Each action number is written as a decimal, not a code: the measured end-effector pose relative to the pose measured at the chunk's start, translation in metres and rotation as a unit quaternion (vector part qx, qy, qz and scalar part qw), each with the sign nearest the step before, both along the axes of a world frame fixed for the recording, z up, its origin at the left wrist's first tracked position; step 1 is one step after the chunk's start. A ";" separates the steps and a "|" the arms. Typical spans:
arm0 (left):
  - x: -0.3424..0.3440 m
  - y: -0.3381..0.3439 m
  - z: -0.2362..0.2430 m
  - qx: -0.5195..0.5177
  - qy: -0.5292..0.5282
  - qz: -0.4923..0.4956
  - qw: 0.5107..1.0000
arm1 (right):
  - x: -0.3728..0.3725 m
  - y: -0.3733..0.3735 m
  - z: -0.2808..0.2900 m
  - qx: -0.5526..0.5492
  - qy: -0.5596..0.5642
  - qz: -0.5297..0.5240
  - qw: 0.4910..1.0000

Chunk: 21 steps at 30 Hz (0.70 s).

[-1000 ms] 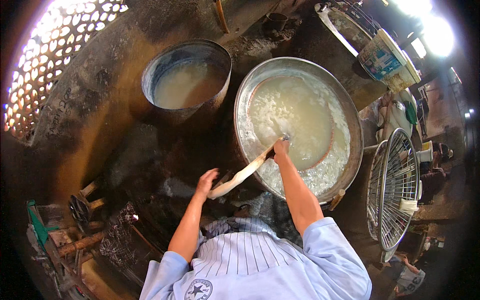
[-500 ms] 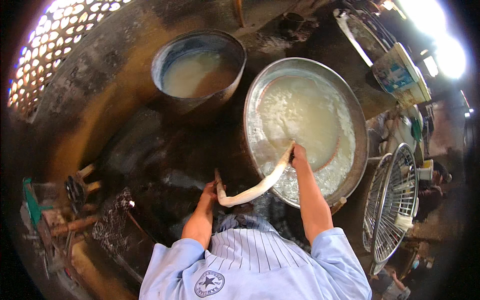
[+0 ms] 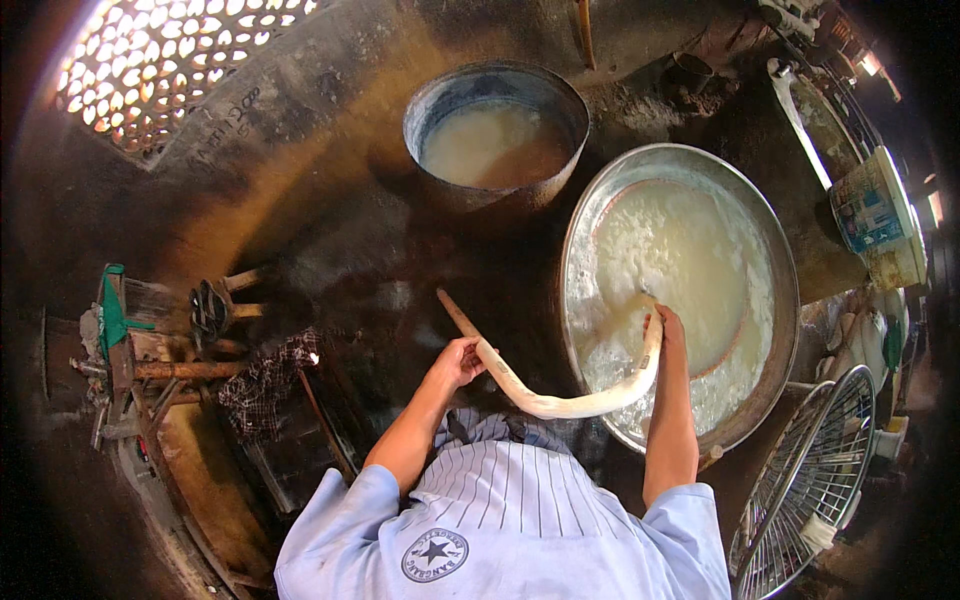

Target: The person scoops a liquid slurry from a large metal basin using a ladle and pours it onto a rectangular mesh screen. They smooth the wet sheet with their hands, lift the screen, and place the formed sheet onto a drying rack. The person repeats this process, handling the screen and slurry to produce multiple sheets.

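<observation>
A pale, smooth curved wooden pole (image 3: 560, 406) spans the space in front of my body, bending low between my two hands. My left hand (image 3: 456, 362) is closed round its left part, and the darker, narrower tip sticks out beyond the fingers. Near the pole's other end, my right hand (image 3: 670, 332) grips it above the near side of a wide metal pan (image 3: 780, 300). Cloudy, whitish liquid with foam fills that pan. Whether the pole's right end touches the liquid I cannot tell.
A deep metal pot (image 3: 420, 150) with cloudy liquid stands beyond the pan, to its left. At right are a round metal rack (image 3: 860, 440) and a bucket (image 3: 880, 215). Wooden frames (image 3: 165, 370) and a checked cloth (image 3: 265, 390) lie left. A perforated wall opening (image 3: 170, 60) is far left.
The view has turned left, so the pan and pot sit farther right. My left hand has moved outward, and more of the pole's left end shows. Both hands still hold the pole.
</observation>
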<state>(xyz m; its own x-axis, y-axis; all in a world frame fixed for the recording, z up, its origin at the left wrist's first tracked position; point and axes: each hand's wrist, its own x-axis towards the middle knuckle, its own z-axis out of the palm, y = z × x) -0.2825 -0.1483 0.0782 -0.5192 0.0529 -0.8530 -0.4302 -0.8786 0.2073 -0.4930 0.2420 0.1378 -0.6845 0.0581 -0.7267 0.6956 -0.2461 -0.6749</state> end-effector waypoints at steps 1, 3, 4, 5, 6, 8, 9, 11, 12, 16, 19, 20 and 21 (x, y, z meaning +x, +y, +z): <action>-0.003 0.000 0.014 -0.010 0.033 0.005 0.999 | -0.001 0.006 0.001 -0.009 -0.003 0.006 1.000; -0.013 -0.002 0.044 -0.034 0.088 0.016 0.995 | 0.003 0.013 0.005 -0.069 -0.003 0.012 0.998; -0.020 -0.004 0.057 -0.049 0.109 0.024 0.993 | 0.005 0.014 0.007 -0.120 -0.003 0.015 0.993; -0.030 -0.004 0.073 -0.061 0.131 0.025 0.989 | 0.006 0.013 0.011 -0.149 -0.025 -0.032 0.988; -0.042 -0.001 0.096 -0.088 0.152 0.024 0.984 | 0.008 0.017 0.009 -0.167 -0.021 -0.040 0.985; -0.070 0.006 0.145 -0.140 0.196 0.019 0.970 | 0.012 0.023 0.004 -0.203 -0.012 -0.060 0.977; -0.084 0.005 0.158 -0.159 0.227 0.017 0.961 | 0.013 0.024 0.001 -0.225 0.012 -0.057 0.973; -0.117 0.001 0.171 -0.204 0.225 0.015 0.953 | 0.009 0.018 -0.005 -0.239 0.021 -0.094 0.966; -0.133 -0.005 0.172 -0.226 0.220 0.016 0.949 | 0.009 0.004 -0.002 -0.246 0.021 -0.110 0.963; -0.240 -0.037 0.137 -0.221 0.226 -0.068 0.946 | -0.021 -0.009 -0.039 -0.111 0.032 -0.143 0.983; -0.306 -0.077 0.065 -0.209 0.222 -0.120 0.945 | -0.063 -0.063 -0.038 -0.046 0.045 -0.294 0.954; -0.328 -0.079 0.049 -0.190 0.216 -0.152 0.946 | -0.074 -0.058 -0.049 -0.076 0.045 -0.316 0.945; -0.340 -0.091 0.031 -0.179 0.203 -0.161 0.949 | -0.088 -0.071 -0.044 -0.049 0.037 -0.328 0.943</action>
<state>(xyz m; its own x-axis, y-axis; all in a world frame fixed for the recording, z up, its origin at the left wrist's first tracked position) -0.6228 -0.2394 0.1089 -0.8152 0.0081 -0.5791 -0.4845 -0.5574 0.6742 -0.5809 0.1710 0.0943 -0.5743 0.4213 -0.7019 0.3234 -0.6710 -0.6672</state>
